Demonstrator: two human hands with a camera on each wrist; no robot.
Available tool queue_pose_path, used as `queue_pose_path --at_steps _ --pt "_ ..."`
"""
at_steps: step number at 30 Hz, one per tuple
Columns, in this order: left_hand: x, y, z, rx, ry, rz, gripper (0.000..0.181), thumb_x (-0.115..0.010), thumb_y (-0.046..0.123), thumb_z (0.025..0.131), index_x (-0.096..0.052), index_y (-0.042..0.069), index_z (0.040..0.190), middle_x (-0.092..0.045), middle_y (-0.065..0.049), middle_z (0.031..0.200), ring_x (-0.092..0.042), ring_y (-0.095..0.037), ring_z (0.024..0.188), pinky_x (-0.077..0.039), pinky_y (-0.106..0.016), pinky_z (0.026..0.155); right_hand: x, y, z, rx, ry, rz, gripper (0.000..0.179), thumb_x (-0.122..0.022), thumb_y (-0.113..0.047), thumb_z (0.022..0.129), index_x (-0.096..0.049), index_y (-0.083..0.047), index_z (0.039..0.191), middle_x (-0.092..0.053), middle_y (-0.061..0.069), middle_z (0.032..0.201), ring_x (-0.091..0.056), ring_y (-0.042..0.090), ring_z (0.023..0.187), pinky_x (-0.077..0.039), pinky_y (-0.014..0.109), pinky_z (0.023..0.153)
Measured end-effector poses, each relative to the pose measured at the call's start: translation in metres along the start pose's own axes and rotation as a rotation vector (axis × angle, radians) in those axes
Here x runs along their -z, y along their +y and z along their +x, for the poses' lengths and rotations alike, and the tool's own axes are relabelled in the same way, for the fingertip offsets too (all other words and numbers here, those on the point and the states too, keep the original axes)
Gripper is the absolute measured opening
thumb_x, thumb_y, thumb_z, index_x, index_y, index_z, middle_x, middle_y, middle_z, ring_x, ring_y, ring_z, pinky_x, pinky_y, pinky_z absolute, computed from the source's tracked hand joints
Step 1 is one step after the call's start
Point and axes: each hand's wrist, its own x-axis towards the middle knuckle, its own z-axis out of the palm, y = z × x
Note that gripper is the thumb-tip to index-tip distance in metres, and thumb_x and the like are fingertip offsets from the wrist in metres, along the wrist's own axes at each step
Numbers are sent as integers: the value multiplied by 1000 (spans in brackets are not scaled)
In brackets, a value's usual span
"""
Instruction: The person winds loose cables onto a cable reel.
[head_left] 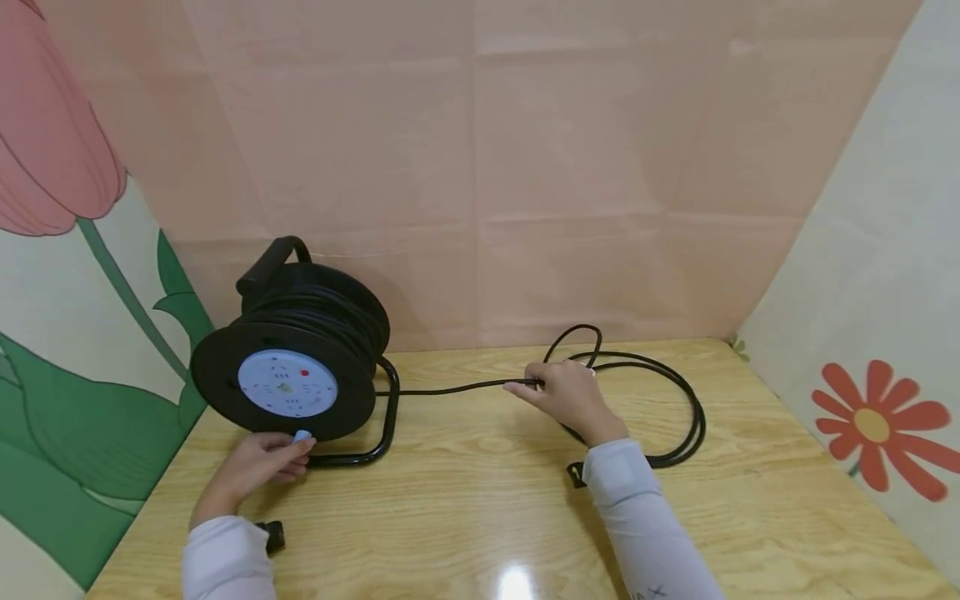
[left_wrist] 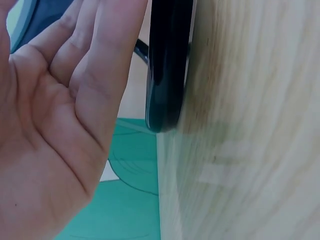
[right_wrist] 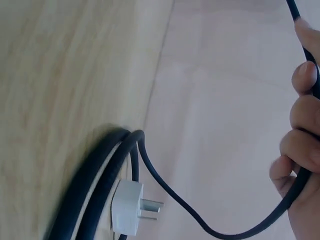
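A black cable reel (head_left: 352, 292) with a round light-blue socket face (head_left: 262, 387) stands on the left of the table. My left hand (head_left: 262, 467) is at the lower rim of its front disc, thumb and fingers pinching a small light-blue knob (head_left: 302, 435). In the left wrist view the palm shows beside the reel's black tube frame (left_wrist: 167, 75); the knob is out of sight there. Out to the right, my right hand (head_left: 566, 396) grips the black cable (head_left: 457, 388), fingers curled round it. This cable runs nearly straight from reel to hand.
Beyond the right hand, loose cable loops (head_left: 697, 408) lie on the wooden table (head_left: 450, 517). A white plug (right_wrist: 126, 207) with metal pins is beside them in the right wrist view. A pinkish sheet (head_left: 600, 167) hangs behind the table; flower-painted panels (head_left: 870, 250) flank it.
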Motion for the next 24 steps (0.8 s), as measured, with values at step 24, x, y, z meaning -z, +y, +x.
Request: queue_pose_path --at_steps 24 --pt "26 -5 -20 30 261 64 65 -68 52 93 -65 -9 116 -74 -10 93 -71 -16 82 -59 -29 75 -7 -3 1 59 -18 176 24 -71 -39 94 -60 -28 75 -52 -19 66 -46 9 64 -39 49 96"
